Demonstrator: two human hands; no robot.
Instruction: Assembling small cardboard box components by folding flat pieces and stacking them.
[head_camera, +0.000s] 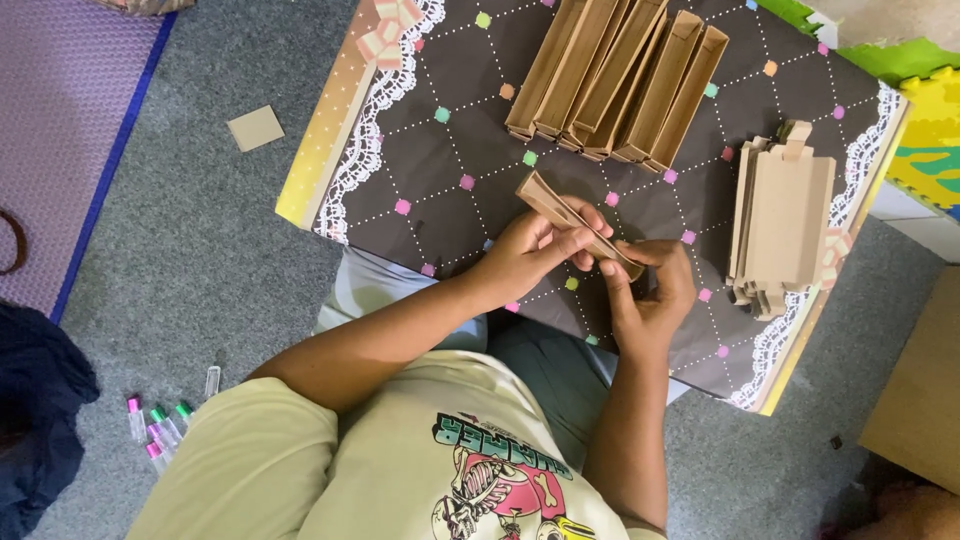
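- Nearest to us, low on the left, a few small tubes (155, 428) with pink and green caps lie on the grey carpet (200, 250), well apart from the work.
- Just beyond our lap, both hands meet over the near edge of the dark patterned board (450, 80).
- Our left hand (530, 255) is closed round the middle of a long, narrow cardboard box (570, 220), thumb and fingers wrapped over its top.
- Our right hand (648, 295) pinches the box's near-right end; its fingers are curled tight there, though we cannot quite tell whether they are tucking a flap or only gripping.
- The box's long axis runs from far-left down to near-right, so its free end points up and away from both hands, and the right hand is the one at the end being worked.
- To the right, a stack of flat cardboard blanks (785, 225) lies on the board, near the right hand.
- Farther off, a row of finished boxes (625, 80) lies side by side, touching.
- Far left, a loose cardboard square (256, 128) sits on the carpet.
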